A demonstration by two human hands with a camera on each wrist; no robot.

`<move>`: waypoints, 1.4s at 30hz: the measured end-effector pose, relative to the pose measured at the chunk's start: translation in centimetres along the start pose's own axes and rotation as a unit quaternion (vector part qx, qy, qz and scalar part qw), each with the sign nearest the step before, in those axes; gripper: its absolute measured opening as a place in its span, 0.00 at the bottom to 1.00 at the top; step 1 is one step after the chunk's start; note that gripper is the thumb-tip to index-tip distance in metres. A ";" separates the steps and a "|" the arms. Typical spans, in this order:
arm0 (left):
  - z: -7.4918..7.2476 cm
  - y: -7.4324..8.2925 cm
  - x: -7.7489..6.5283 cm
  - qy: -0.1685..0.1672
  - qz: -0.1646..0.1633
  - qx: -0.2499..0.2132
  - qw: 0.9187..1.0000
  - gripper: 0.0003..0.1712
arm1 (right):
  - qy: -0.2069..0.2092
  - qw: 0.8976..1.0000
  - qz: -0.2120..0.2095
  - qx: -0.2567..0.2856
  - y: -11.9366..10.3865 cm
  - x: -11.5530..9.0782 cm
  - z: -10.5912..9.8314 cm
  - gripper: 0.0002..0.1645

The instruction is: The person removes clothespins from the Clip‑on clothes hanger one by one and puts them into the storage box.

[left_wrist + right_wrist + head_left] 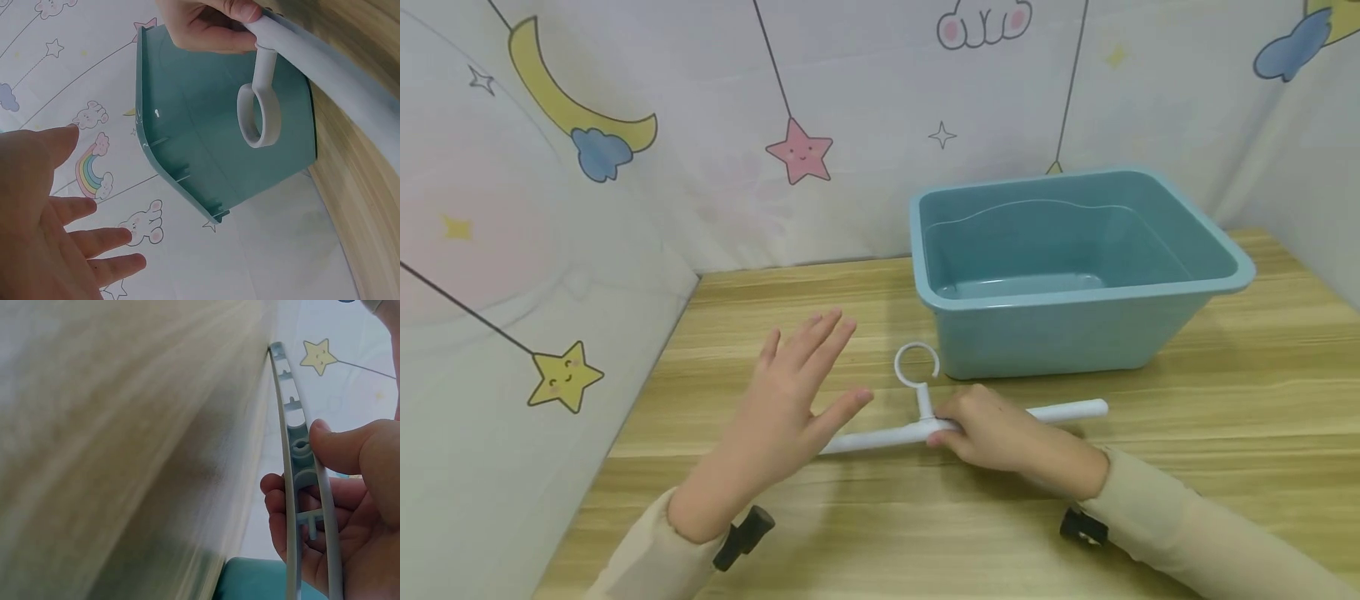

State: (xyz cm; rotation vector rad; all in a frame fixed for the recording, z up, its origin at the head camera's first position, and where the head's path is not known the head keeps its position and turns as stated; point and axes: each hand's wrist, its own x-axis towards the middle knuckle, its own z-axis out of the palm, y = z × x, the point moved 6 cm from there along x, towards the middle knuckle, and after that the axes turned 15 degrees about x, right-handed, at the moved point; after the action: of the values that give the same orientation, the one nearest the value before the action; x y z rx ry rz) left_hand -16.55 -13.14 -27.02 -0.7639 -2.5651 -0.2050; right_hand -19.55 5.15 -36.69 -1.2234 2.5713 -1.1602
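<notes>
My right hand [1000, 429] grips a white plastic clothes hanger [880, 437] near its middle, beside the neck of the round hook. The hook [897, 367] points away from me, towards the tub. In the right wrist view the thumb and curled fingers [278, 515] hold the ribbed, hollow underside of the hanger [304, 478]. My left hand [782, 408] is raised over the left part of the hanger with its fingers spread and straight, hiding that end. In the left wrist view the left hand [31, 206] stands apart from the hanger [331, 75].
A blue-green plastic tub [1037, 337] stands on the wooden table [820, 533], just behind the hanger. White cloth walls [715, 200] printed with stars and moons enclose the table's back and sides. Each sleeve carries a black wrist device [743, 537].
</notes>
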 end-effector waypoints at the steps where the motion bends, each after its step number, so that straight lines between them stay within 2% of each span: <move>1: 0.1 0.0 -0.1 -0.003 0.000 0.000 1.000 0.39 | -0.002 1.000 0.007 0.003 0.1 0.1 0.1 0.15; 6: 0.5 -0.1 -0.4 -0.008 -0.003 0.000 1.000 0.39 | -0.008 1.000 0.025 0.007 0.6 0.2 0.2 0.15; 14: 1.2 -0.2 -0.7 -0.032 -0.012 0.010 0.999 0.44 | -0.012 1.000 0.027 -0.008 0.7 0.2 0.5 0.13; 19: 1.8 -0.4 -0.9 -0.067 -0.017 0.033 0.997 0.47 | -0.014 0.999 0.028 -0.022 0.6 0.2 0.6 0.14; 26: 3.1 -0.4 -1.2 -0.126 -0.024 0.071 0.989 0.47 | -0.028 0.998 0.031 -0.040 0.5 0.1 1.0 0.20; 32: 3.9 -0.2 -1.3 -0.134 -0.017 0.081 0.988 0.48 | -0.049 0.997 0.053 -0.033 0.8 -0.2 1.3 0.18; 42: 4.2 0.0 -1.1 -0.148 -0.018 0.090 0.985 0.49 | -0.054 0.995 0.074 -0.026 1.0 0.0 1.3 0.17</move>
State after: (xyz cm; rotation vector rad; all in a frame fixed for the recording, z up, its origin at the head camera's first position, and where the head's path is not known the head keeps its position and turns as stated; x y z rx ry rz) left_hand -17.33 -12.58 -31.31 -0.7257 -2.8288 0.1411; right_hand -19.65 4.75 -38.29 -1.0528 2.5754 -0.9775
